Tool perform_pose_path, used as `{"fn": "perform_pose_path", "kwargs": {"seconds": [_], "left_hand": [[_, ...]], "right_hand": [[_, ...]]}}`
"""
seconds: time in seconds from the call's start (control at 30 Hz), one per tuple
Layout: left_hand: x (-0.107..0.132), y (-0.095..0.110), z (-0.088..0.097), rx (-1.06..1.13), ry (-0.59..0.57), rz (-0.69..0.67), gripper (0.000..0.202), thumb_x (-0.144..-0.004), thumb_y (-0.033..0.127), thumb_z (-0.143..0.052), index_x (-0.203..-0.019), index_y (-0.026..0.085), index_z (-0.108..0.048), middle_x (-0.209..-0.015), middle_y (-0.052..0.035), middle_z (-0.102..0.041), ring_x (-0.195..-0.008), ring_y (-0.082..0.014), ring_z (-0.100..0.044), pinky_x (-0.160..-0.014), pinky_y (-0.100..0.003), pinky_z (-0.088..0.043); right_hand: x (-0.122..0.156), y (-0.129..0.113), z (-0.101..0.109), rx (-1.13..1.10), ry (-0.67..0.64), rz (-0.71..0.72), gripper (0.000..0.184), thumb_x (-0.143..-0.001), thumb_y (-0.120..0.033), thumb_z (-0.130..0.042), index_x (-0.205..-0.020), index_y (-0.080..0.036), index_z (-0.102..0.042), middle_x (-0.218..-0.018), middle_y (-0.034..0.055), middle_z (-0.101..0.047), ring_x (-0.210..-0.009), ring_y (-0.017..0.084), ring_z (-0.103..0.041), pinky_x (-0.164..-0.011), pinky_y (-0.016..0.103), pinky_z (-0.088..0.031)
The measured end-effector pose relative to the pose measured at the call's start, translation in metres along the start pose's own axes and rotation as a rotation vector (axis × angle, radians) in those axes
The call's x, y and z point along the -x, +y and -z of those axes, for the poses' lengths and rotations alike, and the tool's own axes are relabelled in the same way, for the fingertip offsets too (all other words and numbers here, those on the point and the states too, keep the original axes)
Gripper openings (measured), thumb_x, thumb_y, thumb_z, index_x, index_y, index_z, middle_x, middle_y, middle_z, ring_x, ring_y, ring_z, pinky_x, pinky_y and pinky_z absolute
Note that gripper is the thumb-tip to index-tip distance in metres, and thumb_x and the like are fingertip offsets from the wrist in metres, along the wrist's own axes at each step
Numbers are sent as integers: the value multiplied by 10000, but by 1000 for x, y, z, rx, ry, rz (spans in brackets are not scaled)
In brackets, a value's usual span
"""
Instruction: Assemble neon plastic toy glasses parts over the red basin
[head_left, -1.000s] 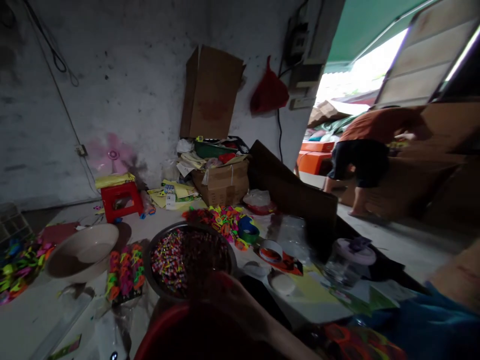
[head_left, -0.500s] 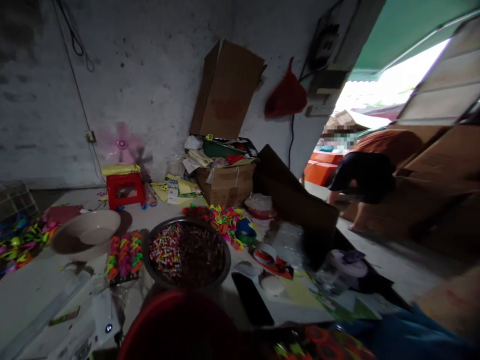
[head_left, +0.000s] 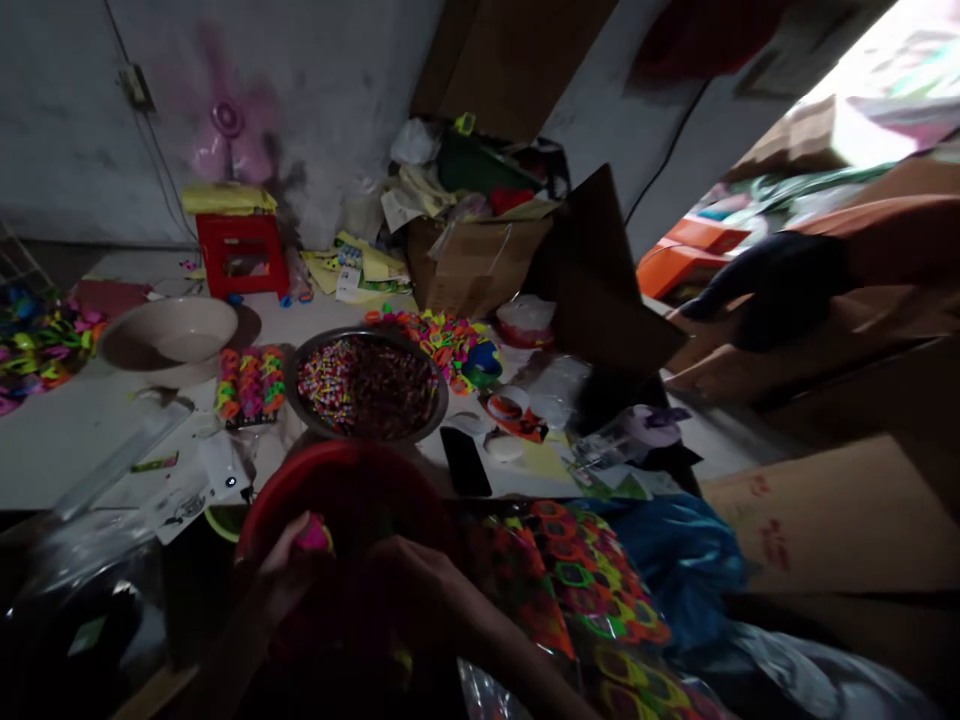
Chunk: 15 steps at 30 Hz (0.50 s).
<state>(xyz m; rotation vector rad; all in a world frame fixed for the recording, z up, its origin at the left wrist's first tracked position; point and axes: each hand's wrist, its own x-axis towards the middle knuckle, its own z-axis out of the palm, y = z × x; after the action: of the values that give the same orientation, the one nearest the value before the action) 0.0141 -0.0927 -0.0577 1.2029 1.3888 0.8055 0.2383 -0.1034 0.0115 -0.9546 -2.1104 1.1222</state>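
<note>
A deep red basin (head_left: 262,490) stands at the near edge of the table, its inside very dark. Over its left side my left hand (head_left: 281,570) is closed around a small bright pink plastic piece (head_left: 313,533), which has some yellow at its edge. My right hand (head_left: 416,570) reaches into the basin from the right; shadow hides its fingers and anything they may hold. Beyond the basin sits a metal bowl (head_left: 442,400) with small multicoloured bits and dark brown pieces. To the right of my right forearm lie clear bags of colourful toy watches (head_left: 574,575).
A black phone (head_left: 465,462), a white handheld device (head_left: 223,465) and a pale basin (head_left: 124,340) lie on the table. Behind are a red stool (head_left: 241,255), a pink fan (head_left: 226,120) and a filled carton (head_left: 480,265). At right, a person (head_left: 810,270) bends near cartons.
The view has tilted down and shifted, so table things appear higher. Both my hands have come into view at the red basin. The bent person appears farther right and nearer the frame edge.
</note>
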Motion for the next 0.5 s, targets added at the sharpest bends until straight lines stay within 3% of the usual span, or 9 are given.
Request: {"fn": "perform_pose_path", "kwargs": {"seconds": [0.07, 0.13, 0.27, 0.37, 0.5], "left_hand": [[-10, 2, 1, 75, -15, 9, 356, -889, 430, -559, -1173, 217, -584, -1097, -65, -668, -936, -201, -663, -808, -342, -557], [-18, 9, -1, 209, -75, -51, 465, -839, 456, -606, -1215, 186, -559, -1096, -96, -678, -957, -240, -671, -821, -373, -555], [-22, 37, -3, 208, -123, -120, 727, -715, 424, -724, -1344, 188, -448, -1353, -114, -553, -1239, -280, -529, -1031, -384, -443], [-21, 58, -3, 67, -111, -200, 617, -828, 405, -583, -1370, 164, -414, -1426, -122, -482, -1332, -257, -438, -1124, -395, -333], [-26, 65, -7, 47, -85, -215, 565, -824, 380, -581, -1322, 151, -442, -1371, -144, -531, -1247, -254, -529, -1076, -420, -396]], "right_hand": [[-3, 6, -7, -20, 61, 30, 397, -769, 3, -523, -1118, -180, -577, -1053, 83, -643, -954, 152, -640, -799, 240, -514], [-9, 11, -16, -54, 105, 91, 417, -775, -19, -538, -1157, -186, -554, -1189, 120, -599, -1084, 173, -611, -883, 273, -500], [-26, 14, -22, -50, 201, 110, 408, -826, -83, -550, -1213, -211, -526, -1393, 144, -468, -1272, 196, -498, -981, 316, -460], [-34, 17, -18, -43, 265, 104, 450, -839, -37, -482, -1244, -231, -504, -1408, 120, -470, -1314, 176, -456, -1038, 335, -420], [-37, 22, -13, -41, 315, 151, 490, -823, -15, -479, -1265, -226, -481, -1406, 115, -485, -1315, 172, -458, -1058, 342, -411]]}}
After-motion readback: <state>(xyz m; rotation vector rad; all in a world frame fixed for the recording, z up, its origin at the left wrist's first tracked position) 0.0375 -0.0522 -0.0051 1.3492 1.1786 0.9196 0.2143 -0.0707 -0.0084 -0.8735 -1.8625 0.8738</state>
